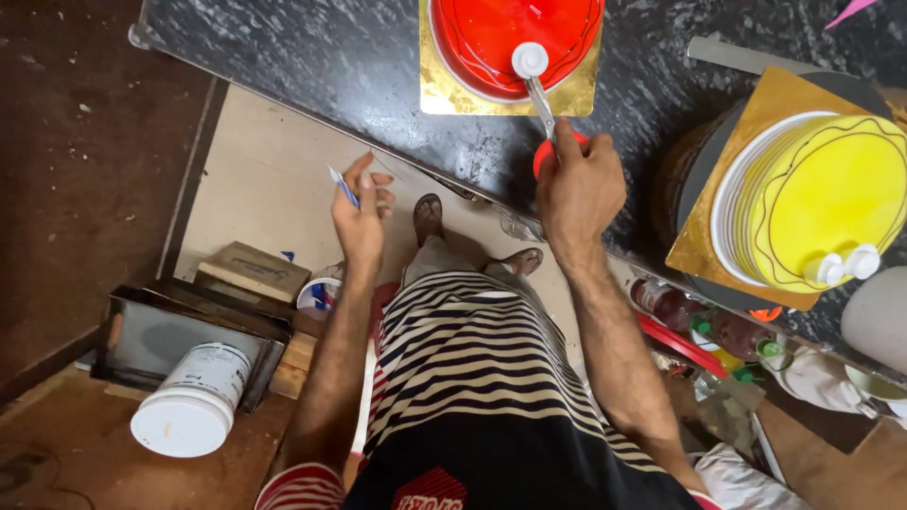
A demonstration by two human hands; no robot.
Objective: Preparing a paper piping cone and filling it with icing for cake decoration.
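Over dark stone counter (331, 57), right hand (578, 189) grips a red-handled spatula (540, 99); left hand (362, 212) pinches a blue pen (343, 186).

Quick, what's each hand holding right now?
Left hand: closed on a thin blue and white stick.
Right hand: closed on a red-handled metal tool reaching to the red cake.

My dark desk (321, 57) with two cakes on it.

A red cake (491, 38) sits on a gold board (444, 94) in front of me. A yellow cake (822, 198) sits on another gold board (699, 250) to my right. Down on the floor (265, 179) stands a white tub (194, 401).
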